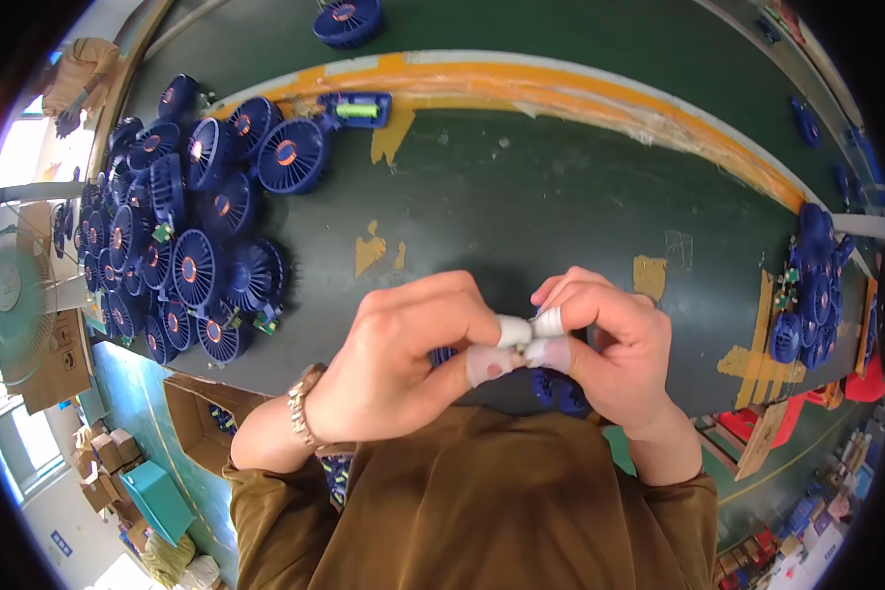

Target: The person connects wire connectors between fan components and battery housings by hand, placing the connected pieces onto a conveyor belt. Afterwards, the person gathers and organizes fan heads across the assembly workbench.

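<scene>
My left hand [403, 344] and my right hand [615, 344] meet above the near edge of the dark green bench [501, 197]. White coverings wrap the thumb and a finger on each hand. Both hands are pinched, fingertips nearly touching, around something too small and hidden to name. Below them, partly covered by the hands, a dark blue fan piece [558, 389] shows near the bench edge.
Many blue fans [197, 265] are heaped at the left, some with small green circuit boards. A fan with a green battery [357, 110] lies by the yellow-taped strip [560, 88]. More fans [816, 285] pile up at the right. A cardboard box [202, 423] stands below left.
</scene>
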Demonstrator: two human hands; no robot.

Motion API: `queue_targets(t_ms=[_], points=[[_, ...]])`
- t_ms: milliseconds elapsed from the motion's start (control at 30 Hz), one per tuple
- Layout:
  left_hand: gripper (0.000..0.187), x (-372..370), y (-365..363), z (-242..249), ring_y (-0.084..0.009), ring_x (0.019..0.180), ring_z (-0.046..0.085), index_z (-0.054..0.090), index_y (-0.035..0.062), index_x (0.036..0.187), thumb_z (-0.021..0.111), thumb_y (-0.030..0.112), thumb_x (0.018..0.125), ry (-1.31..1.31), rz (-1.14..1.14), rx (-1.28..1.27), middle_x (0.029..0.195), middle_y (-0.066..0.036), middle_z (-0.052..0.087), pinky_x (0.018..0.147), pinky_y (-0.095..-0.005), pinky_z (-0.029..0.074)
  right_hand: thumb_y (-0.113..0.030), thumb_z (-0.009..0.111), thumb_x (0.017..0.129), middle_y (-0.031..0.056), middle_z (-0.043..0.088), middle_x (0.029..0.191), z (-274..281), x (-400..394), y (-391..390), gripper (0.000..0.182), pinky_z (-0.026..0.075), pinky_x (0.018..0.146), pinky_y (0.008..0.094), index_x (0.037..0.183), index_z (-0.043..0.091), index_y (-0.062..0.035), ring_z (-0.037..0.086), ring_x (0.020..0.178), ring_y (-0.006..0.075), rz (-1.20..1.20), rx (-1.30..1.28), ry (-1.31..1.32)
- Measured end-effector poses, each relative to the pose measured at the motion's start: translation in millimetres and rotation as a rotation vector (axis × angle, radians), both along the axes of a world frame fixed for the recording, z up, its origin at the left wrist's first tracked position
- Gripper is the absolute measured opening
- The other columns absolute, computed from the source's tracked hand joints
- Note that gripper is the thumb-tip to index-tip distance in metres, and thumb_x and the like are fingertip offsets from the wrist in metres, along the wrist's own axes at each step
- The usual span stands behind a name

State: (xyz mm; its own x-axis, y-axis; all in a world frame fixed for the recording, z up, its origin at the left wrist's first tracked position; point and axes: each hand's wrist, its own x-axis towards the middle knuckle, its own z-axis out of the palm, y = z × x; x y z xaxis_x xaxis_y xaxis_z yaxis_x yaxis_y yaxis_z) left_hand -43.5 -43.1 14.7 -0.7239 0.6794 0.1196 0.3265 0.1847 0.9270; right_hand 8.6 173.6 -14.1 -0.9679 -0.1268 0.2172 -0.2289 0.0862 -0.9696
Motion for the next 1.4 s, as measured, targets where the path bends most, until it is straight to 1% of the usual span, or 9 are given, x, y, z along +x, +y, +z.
queue_targets(t_ms=[100, 200, 233, 333, 433, 533, 600, 867, 1400], points=[[0.012, -40.9, 22.0, -9.0, -0.0116, 0.073, 0.062, 0.070, -0.0003, 0.092, 0.071, 0.011, 0.092, -0.271, 0.107, 0.062, 0.077, -0.005, 0.065, 0.067, -0.0261, 0.049, -0.002, 0.076, 0.081, 0.0090, 0.069, 0.100, -18.4, -24.2, 1.4, 0.021, 0.051, 0.085, 0.0314, 0.101, 0.068, 0.0026, 0.066, 0.091, 0.0221, -0.253, 0.008, 0.033], [0.017, -110.8, 55.4, 1.4, -0.0081, 0.078, 0.064, 0.069, -0.0029, 0.105, 0.068, 0.010, 0.093, 0.317, 0.296, -0.008, 0.085, -0.005, 0.070, 0.072, -0.0250, 0.052, 0.002, 0.073, 0.083, 0.0118, 0.069, 0.104, -26.1, -34.9, 14.6, 0.021, 0.052, 0.082, 0.0316, 0.104, 0.069, 0.0020, 0.066, 0.090, 0.0242, -0.577, 0.259, 0.341], [0.016, -131.8, 71.9, -1.4, -0.0093, 0.080, 0.066, 0.070, -0.0018, 0.102, 0.068, 0.011, 0.093, 0.233, 0.388, 0.141, 0.085, -0.006, 0.071, 0.072, -0.0284, 0.054, 0.003, 0.072, 0.083, 0.0121, 0.069, 0.102, -23.2, -30.5, 18.8, 0.021, 0.052, 0.080, 0.0318, 0.104, 0.070, 0.0018, 0.065, 0.088, 0.0246, -0.562, 0.275, 0.349], [0.016, -193.6, 112.8, -18.5, -0.0336, 0.080, 0.068, 0.071, 0.0029, 0.102, 0.067, 0.007, 0.087, 0.803, 0.404, 0.103, 0.086, -0.015, 0.068, 0.073, -0.0383, 0.054, 0.005, 0.072, 0.080, 0.0132, 0.069, 0.093, -17.0, -11.3, 25.1, 0.021, 0.051, 0.070, 0.0316, 0.101, 0.071, 0.0004, 0.064, 0.079, 0.0254, -0.543, 0.325, 0.369], [0.018, -209.0, 142.0, -42.9, -0.0339, 0.083, 0.067, 0.072, 0.0050, 0.104, 0.069, 0.008, 0.086, 0.959, 0.291, -0.091, 0.087, -0.016, 0.067, 0.073, -0.0379, 0.054, 0.004, 0.074, 0.075, 0.0127, 0.068, 0.092, -16.3, -6.9, 33.6, 0.024, 0.050, 0.064, 0.0320, 0.098, 0.072, -0.0009, 0.063, 0.076, 0.0261, -0.527, 0.442, 0.500], [0.025, -148.4, 141.1, -38.3, -0.0200, 0.081, 0.068, 0.070, -0.0005, 0.111, 0.070, 0.017, 0.093, 0.589, 0.262, 0.141, 0.095, -0.010, 0.070, 0.073, -0.0344, 0.055, 0.004, 0.075, 0.071, 0.0117, 0.068, 0.089, -18.1, -3.4, 39.0, 0.028, 0.050, 0.060, 0.0325, 0.098, 0.072, -0.0018, 0.062, 0.073, 0.0262, -0.532, 0.489, 0.574], [0.029, -88.7, 108.5, -10.4, -0.0195, 0.083, 0.067, 0.070, -0.0046, 0.110, 0.071, 0.019, 0.092, -0.287, 0.008, 0.255, 0.094, -0.012, 0.070, 0.072, -0.0333, 0.054, 0.003, 0.075, 0.069, 0.0109, 0.067, 0.086, -14.7, -1.0, 39.7, 0.029, 0.050, 0.058, 0.0324, 0.098, 0.072, -0.0022, 0.062, 0.071, 0.0259, -0.524, 0.537, 0.608], [0.021, -28.0, 41.0, -6.3, -0.0230, 0.079, 0.070, 0.072, -0.0001, 0.104, 0.076, 0.003, 0.083, 0.024, -0.127, 0.209, 0.094, -0.011, 0.071, 0.067, -0.0315, 0.057, -0.004, 0.075, 0.067, 0.0084, 0.066, 0.084, -1.2, 8.2, 19.6, 0.028, 0.050, 0.056, 0.0322, 0.094, 0.072, -0.0038, 0.061, 0.071, 0.0231, -0.363, 0.612, 0.696], [0.019, 12.2, 29.6, -5.5, -0.0260, 0.062, 0.057, 0.056, 0.0006, 0.093, 0.073, 0.008, 0.085, 0.765, 0.013, 0.080, 0.084, -0.013, 0.062, 0.052, -0.0355, 0.046, -0.007, 0.073, 0.062, 0.0079, 0.063, 0.076, 12.2, 34.9, -6.1, 0.026, 0.047, 0.054, 0.0315, 0.088, 0.069, -0.0009, 0.060, 0.067, 0.0233, -0.399, 0.739, 0.771]])
